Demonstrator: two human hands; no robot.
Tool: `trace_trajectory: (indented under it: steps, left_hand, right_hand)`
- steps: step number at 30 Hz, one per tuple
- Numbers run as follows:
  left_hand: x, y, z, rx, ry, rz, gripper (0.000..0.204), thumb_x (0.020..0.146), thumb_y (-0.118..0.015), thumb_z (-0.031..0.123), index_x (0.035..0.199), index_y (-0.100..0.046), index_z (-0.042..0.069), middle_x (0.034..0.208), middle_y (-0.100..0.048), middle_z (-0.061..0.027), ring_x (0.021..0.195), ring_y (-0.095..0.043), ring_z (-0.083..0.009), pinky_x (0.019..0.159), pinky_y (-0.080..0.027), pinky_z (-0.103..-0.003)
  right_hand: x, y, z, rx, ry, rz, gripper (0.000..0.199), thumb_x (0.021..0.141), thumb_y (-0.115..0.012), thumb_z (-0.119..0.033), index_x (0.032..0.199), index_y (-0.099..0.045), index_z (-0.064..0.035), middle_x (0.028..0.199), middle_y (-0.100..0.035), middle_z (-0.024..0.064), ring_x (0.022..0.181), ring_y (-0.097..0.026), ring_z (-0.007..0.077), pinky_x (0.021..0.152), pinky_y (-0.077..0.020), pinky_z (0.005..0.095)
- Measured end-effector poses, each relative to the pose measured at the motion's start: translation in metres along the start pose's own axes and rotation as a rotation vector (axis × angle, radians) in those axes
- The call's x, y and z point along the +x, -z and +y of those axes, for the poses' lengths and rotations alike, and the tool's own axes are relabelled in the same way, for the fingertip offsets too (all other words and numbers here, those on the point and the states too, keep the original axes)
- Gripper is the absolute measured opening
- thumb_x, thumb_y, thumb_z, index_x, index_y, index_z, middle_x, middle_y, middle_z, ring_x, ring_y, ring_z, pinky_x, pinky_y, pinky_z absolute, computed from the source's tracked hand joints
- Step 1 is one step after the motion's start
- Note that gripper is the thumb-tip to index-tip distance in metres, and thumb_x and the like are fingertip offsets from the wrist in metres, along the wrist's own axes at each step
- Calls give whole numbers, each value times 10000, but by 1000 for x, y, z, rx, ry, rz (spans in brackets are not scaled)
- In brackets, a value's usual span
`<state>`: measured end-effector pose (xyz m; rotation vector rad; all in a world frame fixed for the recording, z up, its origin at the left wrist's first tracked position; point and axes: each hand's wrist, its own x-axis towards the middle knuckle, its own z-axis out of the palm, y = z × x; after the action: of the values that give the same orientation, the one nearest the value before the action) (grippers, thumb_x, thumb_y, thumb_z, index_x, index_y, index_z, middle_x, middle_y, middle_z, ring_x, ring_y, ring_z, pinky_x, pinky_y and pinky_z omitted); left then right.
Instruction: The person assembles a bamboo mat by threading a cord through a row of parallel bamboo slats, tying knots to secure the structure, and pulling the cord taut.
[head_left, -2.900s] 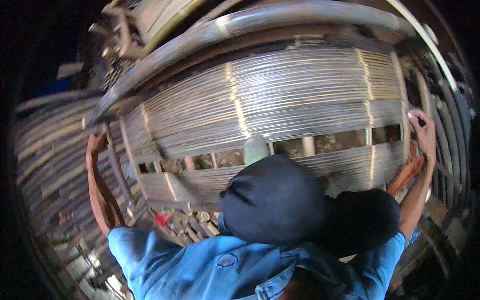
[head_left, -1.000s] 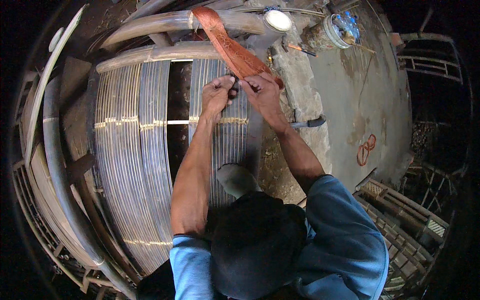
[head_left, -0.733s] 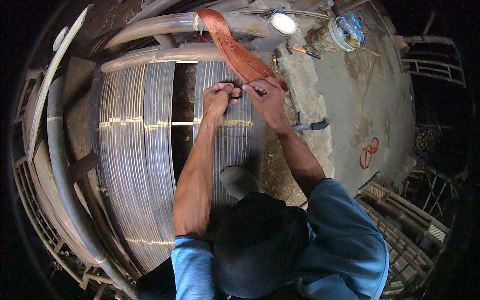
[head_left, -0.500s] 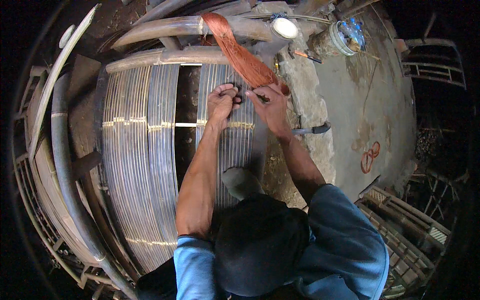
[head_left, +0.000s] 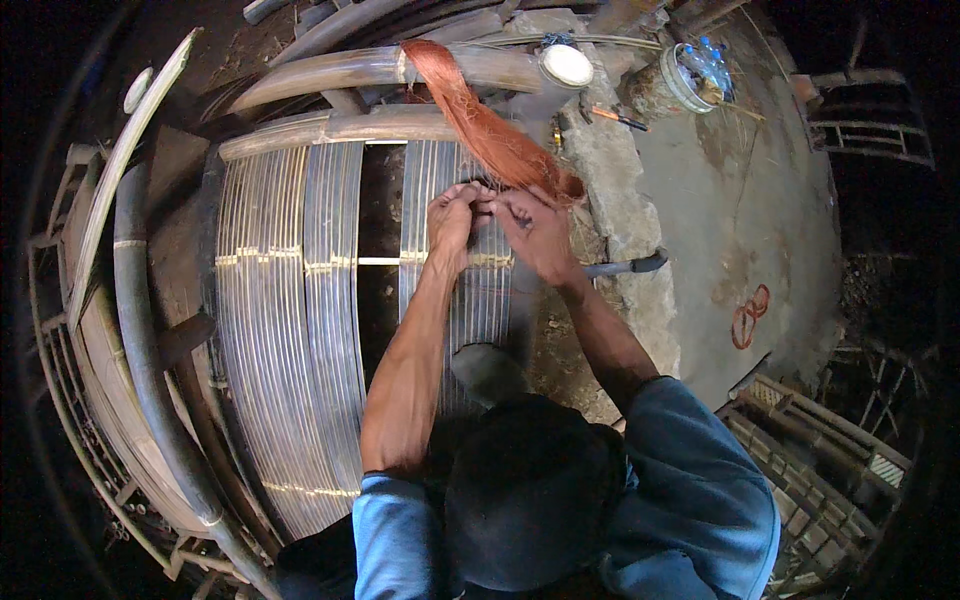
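Both hands (head_left: 490, 218) pinch, seemingly, orange twine (head_left: 480, 125) over the bamboo slats (head_left: 290, 330).

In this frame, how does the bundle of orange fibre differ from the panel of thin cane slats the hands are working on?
The orange fibre bundle is loose and soft, draped over a thick pole; the slat panel is stiff, with its slats packed side by side. The bundle is rust orange, the panel pale grey. The bundle is narrow, the panel broad with a gap. Both meet at the left hand and right hand.
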<state>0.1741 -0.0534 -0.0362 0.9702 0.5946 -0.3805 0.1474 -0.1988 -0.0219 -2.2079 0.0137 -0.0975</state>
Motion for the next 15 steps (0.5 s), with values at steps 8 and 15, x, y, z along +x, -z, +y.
trace_trajectory:
  steps: [8,15]
  left_hand:
    - [-39,20,49,103,-67,-202,176,973,-650,200,907,-666,38,725,-643,-18,707,-603,-101,664,-474,-237]
    - [-78,13,120,203,-231,-262,281,1020,-571,246,802,-622,76,829,-654,-42,951,-648,-181,915,-476,-380]
  right_hand:
    - [-17,3,-45,74,420,-256,209,826,-788,-123,1007,-737,-32,994,-649,99,913,-649,254,824,-531,360]
    - [7,34,-88,105,341,-115,310,764,-846,-155,1033,-732,-52,1054,-633,67,986,-632,203,828,-526,330]
